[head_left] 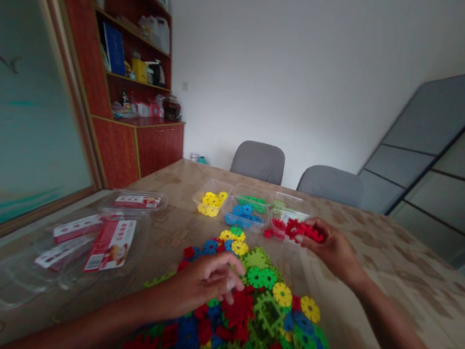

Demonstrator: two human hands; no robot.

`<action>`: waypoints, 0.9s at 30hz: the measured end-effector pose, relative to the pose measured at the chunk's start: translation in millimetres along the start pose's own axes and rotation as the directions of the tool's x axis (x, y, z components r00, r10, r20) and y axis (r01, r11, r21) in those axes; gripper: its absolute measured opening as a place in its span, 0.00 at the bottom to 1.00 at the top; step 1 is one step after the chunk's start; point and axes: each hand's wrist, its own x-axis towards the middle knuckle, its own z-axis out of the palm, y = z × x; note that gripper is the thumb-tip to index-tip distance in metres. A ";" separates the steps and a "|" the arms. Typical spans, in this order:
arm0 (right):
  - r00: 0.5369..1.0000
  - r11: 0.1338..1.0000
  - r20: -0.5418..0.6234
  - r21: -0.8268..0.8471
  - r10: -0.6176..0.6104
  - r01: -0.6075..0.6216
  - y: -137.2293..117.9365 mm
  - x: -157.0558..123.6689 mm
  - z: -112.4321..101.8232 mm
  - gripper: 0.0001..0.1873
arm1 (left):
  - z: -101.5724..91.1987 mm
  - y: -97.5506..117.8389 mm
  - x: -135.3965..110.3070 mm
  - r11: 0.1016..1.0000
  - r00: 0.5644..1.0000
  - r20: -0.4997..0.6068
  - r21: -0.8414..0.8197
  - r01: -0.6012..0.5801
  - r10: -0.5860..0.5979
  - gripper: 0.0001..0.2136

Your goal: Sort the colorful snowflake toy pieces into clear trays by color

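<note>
My right hand (328, 247) grips a small cluster of red toothed plastic pieces (303, 231) at the right-hand clear box (290, 199), in which more red pieces show. Over the heap of mixed toothed and flower-shaped plastic pieces (261, 279) hangs my left hand (212, 279), its fingers loosely bent and apart. Just under those fingers lies a large red piece (240, 309); whether they touch it I cannot tell. Yellow flower discs (211, 201) fill part of the left box. In the middle are blue discs (245, 214), with green ones (254, 203) behind them.
Clear plastic lids with red and white labels (113, 242) lie to the left on the patterned tabletop (396, 267). Two grey chairs (258, 160) stand beyond the far edge. A wooden shelf unit (159, 145) is at the back left.
</note>
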 end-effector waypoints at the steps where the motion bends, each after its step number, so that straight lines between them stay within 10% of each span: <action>1: 0.999 0.989 0.003 -0.137 0.052 -0.051 13.6 11.5 -6.4 0.16 | -0.4 -1.7 0.4 1.000 1.000 0.001 -0.001 0.000 0.000 0.13; 13: 0.932 0.838 0.187 -0.518 0.310 -0.174 87.6 80.4 12.9 0.09 | -12.1 -6.3 5.6 0.999 0.994 -0.103 -0.030 0.020 -0.023 0.17; 27: 1.000 0.869 -0.019 -0.494 0.004 -0.013 18.3 45.7 22.1 0.17 | -46.1 -6.8 12.6 1.000 0.927 -0.376 0.031 0.004 0.008 0.16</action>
